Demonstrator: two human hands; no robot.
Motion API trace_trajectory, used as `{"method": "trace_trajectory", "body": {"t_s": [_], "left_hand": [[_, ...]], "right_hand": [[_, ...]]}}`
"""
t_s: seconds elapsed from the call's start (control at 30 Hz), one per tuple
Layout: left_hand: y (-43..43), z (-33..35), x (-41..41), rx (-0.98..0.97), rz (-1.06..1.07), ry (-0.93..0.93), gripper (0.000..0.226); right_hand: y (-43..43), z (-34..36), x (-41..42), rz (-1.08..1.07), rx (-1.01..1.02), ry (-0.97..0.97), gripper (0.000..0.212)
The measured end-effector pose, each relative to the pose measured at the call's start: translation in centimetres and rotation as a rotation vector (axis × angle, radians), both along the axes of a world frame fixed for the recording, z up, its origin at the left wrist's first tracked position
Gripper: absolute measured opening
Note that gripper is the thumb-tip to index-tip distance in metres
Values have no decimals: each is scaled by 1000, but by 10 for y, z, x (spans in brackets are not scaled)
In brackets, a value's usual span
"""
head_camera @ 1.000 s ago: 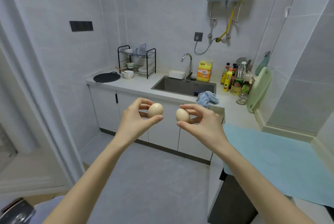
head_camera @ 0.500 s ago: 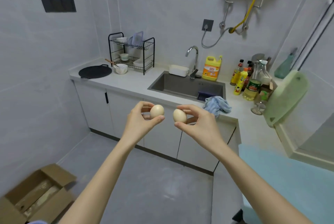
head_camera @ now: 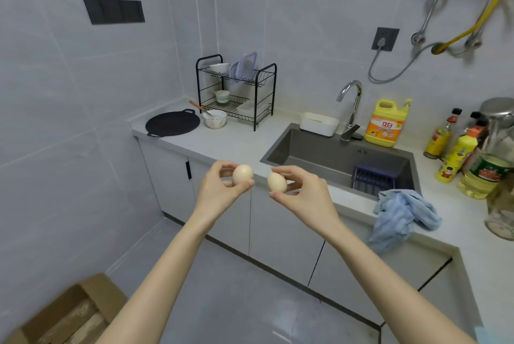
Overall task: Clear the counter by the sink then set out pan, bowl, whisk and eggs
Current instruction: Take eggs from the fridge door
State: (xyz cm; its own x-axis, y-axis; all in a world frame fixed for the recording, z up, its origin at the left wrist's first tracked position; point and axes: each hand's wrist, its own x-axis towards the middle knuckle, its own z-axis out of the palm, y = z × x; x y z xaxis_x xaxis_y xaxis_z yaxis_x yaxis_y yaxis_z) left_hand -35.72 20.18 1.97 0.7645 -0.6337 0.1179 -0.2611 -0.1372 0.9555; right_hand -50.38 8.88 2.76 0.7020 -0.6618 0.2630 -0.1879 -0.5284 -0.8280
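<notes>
Left of the sink (head_camera: 308,153), on the counter (head_camera: 236,145), stands a rack (head_camera: 236,90). The bowl (head_camera: 214,121), whisk (head_camera: 211,115) in it, sits at the rack's front left, and the pan (head_camera: 173,123) lies farther left. Behind the sink are a tub (head_camera: 319,124), tap (head_camera: 351,102) and jug (head_camera: 385,124). Bottles (head_camera: 459,154) stand right of the sink, a basket (head_camera: 374,177) sits in it, and a cloth (head_camera: 403,213) lies at its front right corner. Before its front left corner, the left hand (head_camera: 219,190) holds the left egg (head_camera: 242,174) and the right hand (head_camera: 303,196) the right egg (head_camera: 276,182).

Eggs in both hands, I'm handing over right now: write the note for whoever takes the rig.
Hands: left hand pinches the first egg, right hand pinches the second egg, both in the air before the counter.
Things: pan on the counter left of the sink; bowl beside it, whisk inside.
Done: pan, bowl, whisk are out.
Left: set both eggs down near the bowl, gently, as they could roll.
</notes>
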Motion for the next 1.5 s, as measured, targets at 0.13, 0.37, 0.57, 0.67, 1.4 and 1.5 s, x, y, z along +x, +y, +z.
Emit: {"method": "trace_trajectory", "body": {"t_s": [0.13, 0.37, 0.57, 0.67, 1.4, 1.5], "left_hand": [[-43, 0, 63, 31, 36, -26, 40], [-89, -9, 178, 128, 108, -38, 42], [-107, -36, 277, 215, 141, -6, 43], [-119, -51, 327, 251, 136, -9, 41], [-236, -170, 632, 425, -101, 109, 36], [-252, -187, 650, 462, -131, 81, 38]], "right_hand": [[-52, -7, 74, 42, 14, 12, 40], [-122, -16, 207, 118, 79, 77, 40], [-159, -39, 313, 174, 118, 131, 40], [-173, -53, 362, 167, 134, 152, 41], [-263, -174, 659, -56, 258, 382, 37], [-276, -192, 680, -52, 243, 425, 36]]}}
